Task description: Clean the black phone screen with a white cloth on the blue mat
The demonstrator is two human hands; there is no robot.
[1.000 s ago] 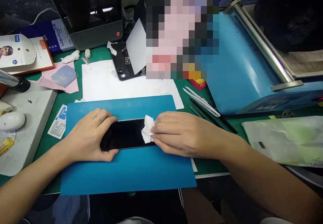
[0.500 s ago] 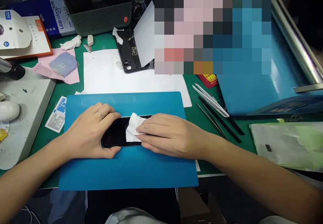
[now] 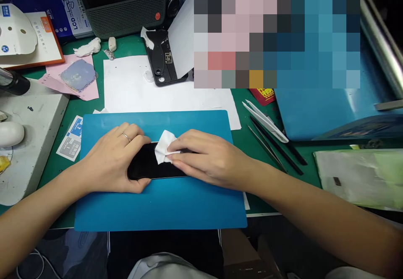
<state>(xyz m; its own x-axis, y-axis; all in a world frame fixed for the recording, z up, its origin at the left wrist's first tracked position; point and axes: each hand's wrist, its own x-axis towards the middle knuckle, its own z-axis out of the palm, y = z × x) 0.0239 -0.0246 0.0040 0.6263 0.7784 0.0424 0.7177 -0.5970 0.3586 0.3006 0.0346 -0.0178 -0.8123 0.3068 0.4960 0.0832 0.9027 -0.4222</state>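
Your left hand [image 3: 116, 159] is curled round one end of the black smartphone [image 3: 149, 168], thumb on the near edge, fingers along the far one; your right hand [image 3: 214, 157] pinches a crumpled white wipe [image 3: 163, 144] over the glass. Phone lies flat on the blue mat [image 3: 157, 207], between both hands. Likely light, stiff, slick and crackable, so edges are the best hold; wipe looks soft, limp. Right fingers hide the phone's other end (contact there: can't tell). White tweezers [image 3: 267, 121] lie beyond your right hand; wipe packet [image 3: 71, 140] left of your left, both clear of the phone.
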